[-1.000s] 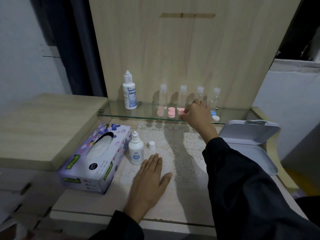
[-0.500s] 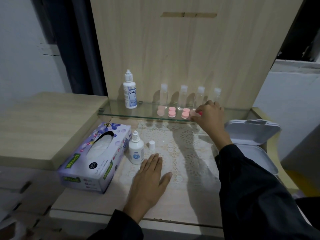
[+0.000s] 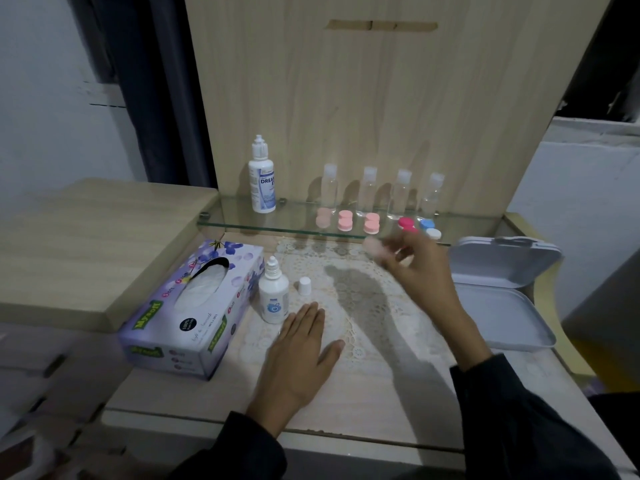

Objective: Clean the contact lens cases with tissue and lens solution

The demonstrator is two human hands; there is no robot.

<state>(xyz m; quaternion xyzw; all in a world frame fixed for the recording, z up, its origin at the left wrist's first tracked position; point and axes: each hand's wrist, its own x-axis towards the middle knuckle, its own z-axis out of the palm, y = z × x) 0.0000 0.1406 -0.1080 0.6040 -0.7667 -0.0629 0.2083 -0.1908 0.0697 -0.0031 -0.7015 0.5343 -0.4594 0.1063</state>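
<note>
Left hand (image 3: 301,355): palm down on the cream lace-patterned tabletop (image 3: 363,386) below the clear glass shelf (image 3: 242,216). Fingers straight and together, thumb spread; it holds nothing.

Right hand (image 3: 424,271): raised just in front of the shelf's front edge, forearm angled up from lower right, motion-blurred. Its fingertips pinch a pale pink plastic contact lens case (image 3: 374,247).

On the shelf: row of pink round lens cases (image 3: 345,220), a red lens case (image 3: 407,225).

Below the shelf, at left: small white uncapped solution bottle (image 3: 273,296), purple floral tissue box (image 3: 194,306).
</note>
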